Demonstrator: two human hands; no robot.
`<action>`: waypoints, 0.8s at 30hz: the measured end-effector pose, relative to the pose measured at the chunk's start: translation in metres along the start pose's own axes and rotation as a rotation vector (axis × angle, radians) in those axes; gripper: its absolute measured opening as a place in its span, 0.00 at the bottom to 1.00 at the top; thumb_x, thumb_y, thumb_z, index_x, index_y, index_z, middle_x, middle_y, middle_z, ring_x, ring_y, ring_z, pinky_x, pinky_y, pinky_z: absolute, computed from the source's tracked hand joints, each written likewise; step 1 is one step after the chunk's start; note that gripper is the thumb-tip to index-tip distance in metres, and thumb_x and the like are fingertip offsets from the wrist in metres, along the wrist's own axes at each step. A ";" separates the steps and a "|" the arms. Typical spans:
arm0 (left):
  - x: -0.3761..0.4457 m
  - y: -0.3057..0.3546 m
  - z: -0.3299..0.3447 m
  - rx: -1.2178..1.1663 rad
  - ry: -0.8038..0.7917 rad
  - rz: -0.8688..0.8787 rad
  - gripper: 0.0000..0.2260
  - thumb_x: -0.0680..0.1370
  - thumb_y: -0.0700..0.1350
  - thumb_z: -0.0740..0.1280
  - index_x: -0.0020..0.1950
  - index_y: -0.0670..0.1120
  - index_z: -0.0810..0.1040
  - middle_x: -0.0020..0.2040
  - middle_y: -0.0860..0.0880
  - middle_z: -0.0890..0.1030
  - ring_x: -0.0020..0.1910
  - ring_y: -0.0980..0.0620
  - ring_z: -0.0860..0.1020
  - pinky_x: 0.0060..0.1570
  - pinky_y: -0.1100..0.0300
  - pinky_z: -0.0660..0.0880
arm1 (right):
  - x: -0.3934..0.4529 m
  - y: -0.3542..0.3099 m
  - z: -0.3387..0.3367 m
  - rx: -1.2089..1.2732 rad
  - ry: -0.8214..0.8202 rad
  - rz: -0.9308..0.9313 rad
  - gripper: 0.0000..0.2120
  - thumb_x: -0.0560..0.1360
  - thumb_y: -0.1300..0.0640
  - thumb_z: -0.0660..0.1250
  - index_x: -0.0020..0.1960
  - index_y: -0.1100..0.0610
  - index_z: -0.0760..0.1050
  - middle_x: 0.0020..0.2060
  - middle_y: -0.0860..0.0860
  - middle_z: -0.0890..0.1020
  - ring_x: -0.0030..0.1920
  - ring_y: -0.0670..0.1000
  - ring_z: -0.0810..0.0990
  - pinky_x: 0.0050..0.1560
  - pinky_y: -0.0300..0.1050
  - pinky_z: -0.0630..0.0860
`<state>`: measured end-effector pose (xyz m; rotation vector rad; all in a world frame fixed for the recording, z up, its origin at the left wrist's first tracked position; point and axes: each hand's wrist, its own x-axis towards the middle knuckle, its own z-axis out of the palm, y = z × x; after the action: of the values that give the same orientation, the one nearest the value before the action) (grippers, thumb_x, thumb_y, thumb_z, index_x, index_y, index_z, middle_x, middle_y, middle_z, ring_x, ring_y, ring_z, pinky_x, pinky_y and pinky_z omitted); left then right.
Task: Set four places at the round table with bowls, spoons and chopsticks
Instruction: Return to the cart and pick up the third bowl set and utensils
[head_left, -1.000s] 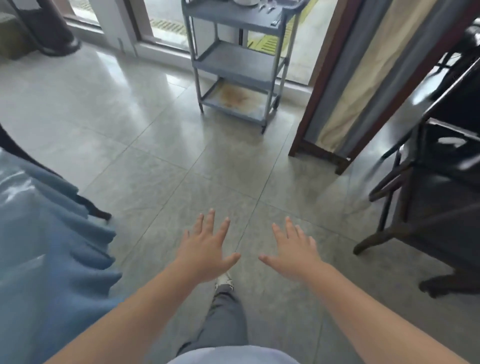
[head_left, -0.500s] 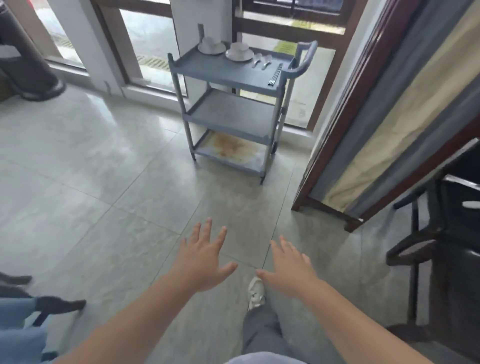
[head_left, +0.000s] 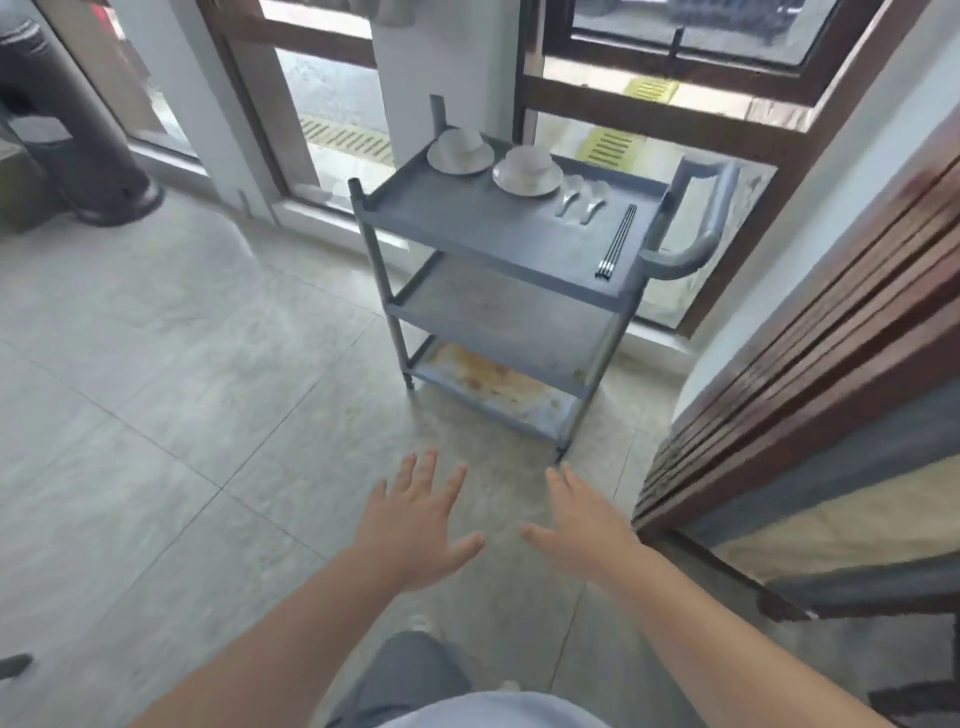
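A grey three-shelf cart (head_left: 470, 228) stands ahead by the window. Its top shelf carries two white bowls on saucers, one at the left (head_left: 459, 148) and one beside it (head_left: 527, 167). To their right lie two white spoons (head_left: 582, 196) and a bundle of dark chopsticks (head_left: 616, 240). My left hand (head_left: 415, 525) and my right hand (head_left: 582, 527) are stretched out in front of me, fingers spread, holding nothing, well short of the cart. The round table is out of view.
A wooden-framed folding screen (head_left: 810, 415) stands close on the right. Glass doors and a window (head_left: 332, 119) lie behind the cart. A dark round-based stand (head_left: 93, 171) sits at the far left. Grey tiled floor (head_left: 156, 415) stretches to the left.
I have walked towards the cart, which is now nearer and larger. The blue tablecloth and the dark chairs have dropped out of view. Both hands stay open in front of me.
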<state>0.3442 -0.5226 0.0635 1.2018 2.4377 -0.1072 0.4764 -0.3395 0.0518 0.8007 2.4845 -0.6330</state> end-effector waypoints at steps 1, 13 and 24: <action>0.024 -0.007 -0.008 -0.009 0.007 0.005 0.42 0.70 0.74 0.47 0.79 0.58 0.40 0.81 0.47 0.38 0.79 0.43 0.40 0.75 0.40 0.49 | 0.024 -0.002 -0.013 -0.001 0.005 -0.006 0.44 0.76 0.34 0.59 0.80 0.54 0.42 0.80 0.51 0.42 0.79 0.52 0.47 0.75 0.56 0.57; 0.317 -0.072 -0.146 0.030 0.000 0.246 0.39 0.73 0.72 0.52 0.80 0.56 0.47 0.81 0.47 0.46 0.80 0.47 0.45 0.75 0.45 0.53 | 0.259 -0.018 -0.147 0.150 0.112 0.170 0.42 0.76 0.35 0.60 0.80 0.54 0.48 0.80 0.52 0.48 0.78 0.54 0.53 0.74 0.55 0.60; 0.525 0.009 -0.211 0.146 -0.117 0.535 0.36 0.77 0.67 0.55 0.80 0.54 0.48 0.81 0.46 0.47 0.80 0.45 0.46 0.75 0.45 0.54 | 0.369 0.042 -0.237 0.449 0.306 0.331 0.33 0.80 0.43 0.59 0.77 0.59 0.54 0.78 0.52 0.57 0.77 0.55 0.56 0.73 0.52 0.59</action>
<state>-0.0023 -0.0758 0.0461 1.8123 1.9606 -0.1921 0.1690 -0.0255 0.0286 1.5410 2.4084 -1.0243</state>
